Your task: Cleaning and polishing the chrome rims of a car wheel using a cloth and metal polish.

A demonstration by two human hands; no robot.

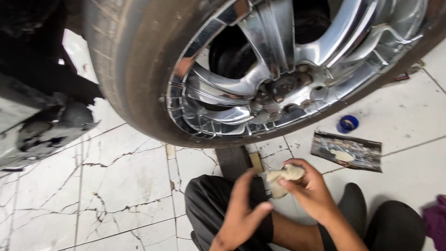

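Dark flat packet (346, 151) beside blue cap (348, 123), near hands (278, 193).

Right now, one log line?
right hand: pinches crumpled beige cloth | left hand: open, beside cloth | chrome spoked car wheel: above

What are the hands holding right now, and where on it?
The right hand pinches a crumpled beige cloth at its right end; the left hand holds nothing.

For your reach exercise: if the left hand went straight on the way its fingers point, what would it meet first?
Probably the pale cloth pinched in the right hand; the left hand points up toward it, though depth is unclear.
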